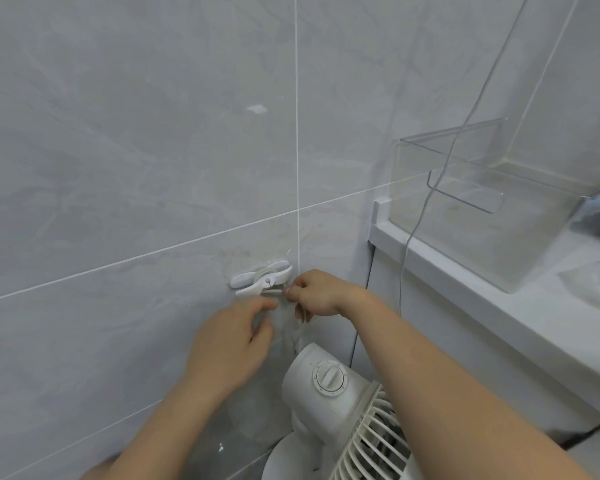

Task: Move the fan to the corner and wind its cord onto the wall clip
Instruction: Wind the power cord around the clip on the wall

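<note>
A white fan (340,403) with a round dial on its back stands on the floor in the corner, below the wall clip. The white wall clip (260,277) is stuck to the grey tiled wall, with a turn of white cord lying across it. My right hand (317,294) pinches the white cord (274,291) just right of the clip. Just below the clip, my left hand (232,341) hovers with its fingers loosely curled near the cord; whether it touches the cord is unclear. The cord's run down to the fan is hidden behind my hands.
A white ledge (465,289) runs along the right, carrying a clear plastic box (482,202). A thin cable (440,174) hangs from above across the box and down past the ledge. A dark gap (364,296) separates the cabinet from the tiled wall.
</note>
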Motion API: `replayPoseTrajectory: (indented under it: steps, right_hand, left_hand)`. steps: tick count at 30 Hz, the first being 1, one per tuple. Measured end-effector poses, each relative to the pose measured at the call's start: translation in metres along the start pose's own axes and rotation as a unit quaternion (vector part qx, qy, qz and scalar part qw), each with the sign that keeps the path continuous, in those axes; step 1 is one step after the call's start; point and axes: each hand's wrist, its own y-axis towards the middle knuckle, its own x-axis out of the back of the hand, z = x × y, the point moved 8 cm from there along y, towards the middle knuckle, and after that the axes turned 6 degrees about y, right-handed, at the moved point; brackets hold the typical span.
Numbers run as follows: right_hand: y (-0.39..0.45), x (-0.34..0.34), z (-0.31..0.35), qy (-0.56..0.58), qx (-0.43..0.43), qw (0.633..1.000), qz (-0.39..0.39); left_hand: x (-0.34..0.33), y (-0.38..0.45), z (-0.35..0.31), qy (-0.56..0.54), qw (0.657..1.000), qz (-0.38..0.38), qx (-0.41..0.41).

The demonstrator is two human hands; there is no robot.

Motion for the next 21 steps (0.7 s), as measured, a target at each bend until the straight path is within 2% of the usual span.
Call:
replayPoseTrajectory:
  steps: [2,5,10,18,21]
  right_hand:
    - [0.0,0.004,0.001,-0.022,-0.014,1.0,-0.012]
    - [-0.003,0.006,-0.005,-0.013,-0.05,0.999,-0.009]
    - [-0.006,0.013,-0.01,0.045,-0.064,0.997,-0.016]
    - [-0.008,0.026,-0.008,0.211,-0.044,0.972,-0.094]
    - [-0.01,0.026,-0.005,0.221,-0.046,0.968,-0.11]
  left_hand:
    - [0.012,0.002,-0.005,-0.052,0.997,-0.057,-0.032]
    - [0.004,0.009,-0.004,-0.059,0.995,-0.039,-0.064]
    - [0.0,0.011,0.004,-0.046,0.996,-0.04,-0.058]
    - [0.0,0.013,0.009,-0.055,0.997,-0.054,-0.029]
    - [0.001,0.014,0.008,-0.054,0.997,-0.054,-0.031]
